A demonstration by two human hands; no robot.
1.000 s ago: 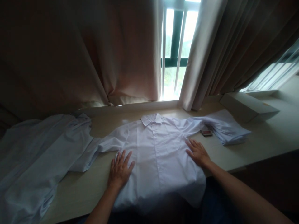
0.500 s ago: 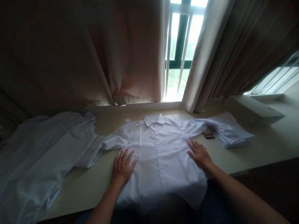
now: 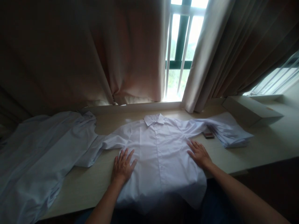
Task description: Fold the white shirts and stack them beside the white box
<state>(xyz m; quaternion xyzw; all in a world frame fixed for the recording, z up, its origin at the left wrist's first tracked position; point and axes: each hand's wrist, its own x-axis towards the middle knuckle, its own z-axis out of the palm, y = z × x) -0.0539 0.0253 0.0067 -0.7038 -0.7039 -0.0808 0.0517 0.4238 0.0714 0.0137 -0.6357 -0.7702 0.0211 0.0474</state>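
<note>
A white button-up shirt [image 3: 149,155] lies front up with its collar toward the window and its sleeves spread to both sides. Its lower hem hangs over the near edge of the table. On the shirt's left side edge rests my left hand [image 3: 122,166], flat with the fingers apart. My right hand [image 3: 199,154] lies on the opposite side edge, fingers stretched out. Neither hand grips the cloth. The right sleeve in view reaches a folded stack of white cloth [image 3: 233,130]; the left sleeve runs to a heap of white garments [image 3: 46,152].
A pale wooden table [image 3: 93,183] runs along the window [image 3: 177,62]. Beige curtains [image 3: 135,56] hang behind it, touching the back ledge. A light-coloured box [image 3: 254,109] stands at the back right. Beside the folded stack is a small blurred-out object [image 3: 209,132].
</note>
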